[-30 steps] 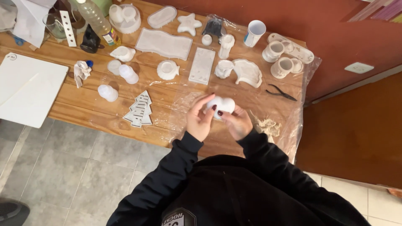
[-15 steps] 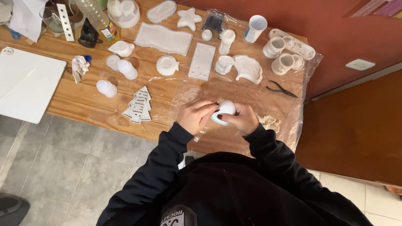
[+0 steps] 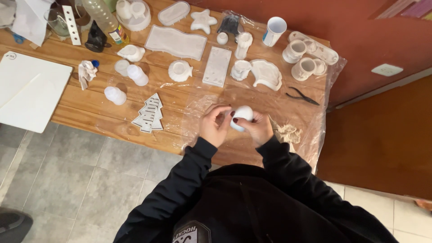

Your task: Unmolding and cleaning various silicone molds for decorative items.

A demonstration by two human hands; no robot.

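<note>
White rounded piece [image 3: 242, 118], smooth and egg-like, sits between both hands above the near edge of the wooden table, over the clear plastic sheet [image 3: 252, 96] spread across the table's right half. The right hand [image 3: 257, 128] cups it from below with fingers curled around it; the left hand [image 3: 215, 123] has its fingertips bent in against the piece's left side, touching it. Compared with a second ago, the hands have dropped slightly toward the table edge and the left hand has shifted from covering the top of the piece to working at its side, so more of the white surface now shows; I judge the piece is being turned and rubbed or trimmed by hand. Just right of the right hand lies a small heap of pale scraps [image 3: 288, 133]. Farther right are dark pliers [image 3: 302, 96]. To the left, near the front edge, lies a flat white tree-shaped cutout [image 3: 149, 114]. Many white moulds and cups [image 3: 265, 74] crowd the far side.
</note>
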